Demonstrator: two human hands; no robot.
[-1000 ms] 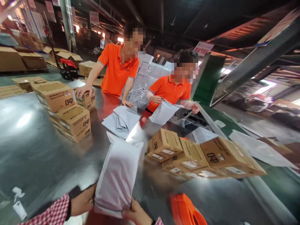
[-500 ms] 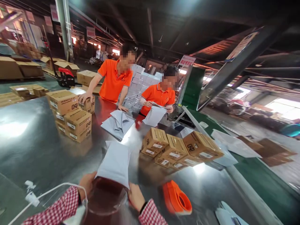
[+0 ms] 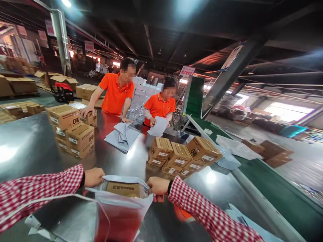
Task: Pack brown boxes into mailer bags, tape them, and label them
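Note:
Between my hands a pale grey mailing bag [image 3: 126, 201] hangs over the metal table, its mouth spread wide. A brown cardboard box [image 3: 123, 189] with dark print shows inside the mouth; its lower part is hidden by the bag. My left hand [image 3: 93, 177] is closed on the bag's left edge. The right edge is pinched in my right hand [image 3: 159, 188]. Partly covered by my right forearm is an orange tape dispenser [image 3: 183, 214]. A white cord [image 3: 63, 196] runs across in front of my left sleeve.
Stacked cartons stand at left [image 3: 79, 139] and right [image 3: 180, 156]. Flat bags [image 3: 122, 136] lie mid-table, with more [image 3: 248, 223] near right. Across the table, one co-worker [image 3: 117, 90] touches a carton; another [image 3: 161, 104] holds a bag. A green conveyor [image 3: 272, 183] borders the right.
My hands have risen and moved apart. The bag's mouth has tipped up and now shows the box inside. The camera view has shifted, and my right forearm now covers part of the tape dispenser.

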